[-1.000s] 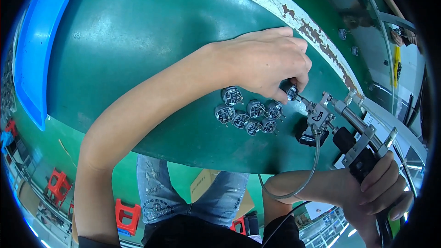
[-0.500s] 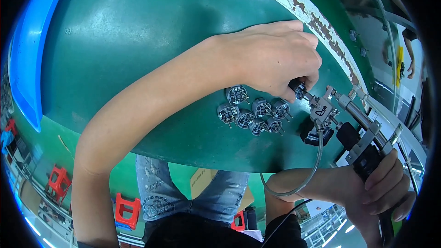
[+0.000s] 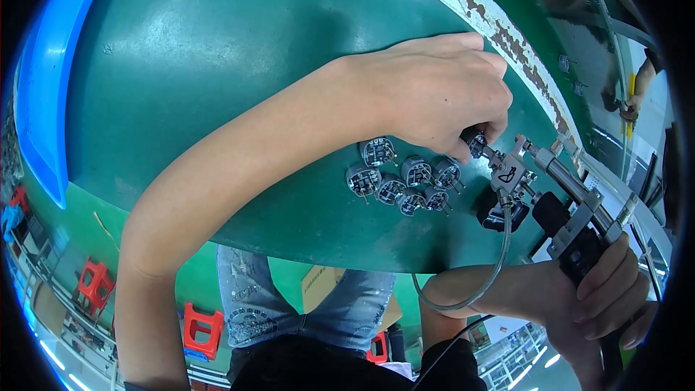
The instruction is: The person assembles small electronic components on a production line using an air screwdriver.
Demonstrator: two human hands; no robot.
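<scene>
My left hand (image 3: 449, 94) reaches across the green table, its fingers closed on a small round plug housing (image 3: 476, 142). The housing is dark, with a circuit board showing in its open face. Against that face rests, or nearly so, the nozzle of a metal dispensing gun (image 3: 510, 172) with a clear hose. My right hand (image 3: 612, 300) is wrapped round the gun's black handle, low on the right. Between my left wrist and the table's near edge stands a cluster of several similar grey plug housings (image 3: 392, 188) with thin metal pins. A black block (image 3: 496, 216) sits under the gun.
A blue tray (image 3: 43, 94) lies along the left side of the table (image 3: 217, 22). Beyond the chipped white rim (image 3: 499, 29), more housings (image 3: 565, 63) lie on a green surface. Another person's arm (image 3: 641, 87) shows at far right. Red stools (image 3: 203, 329) stand below.
Both hands, the housing and the gun hold nearly the same pose; the whole view has shifted slightly. At far right, the other person's hand has moved onto a yellow object.
</scene>
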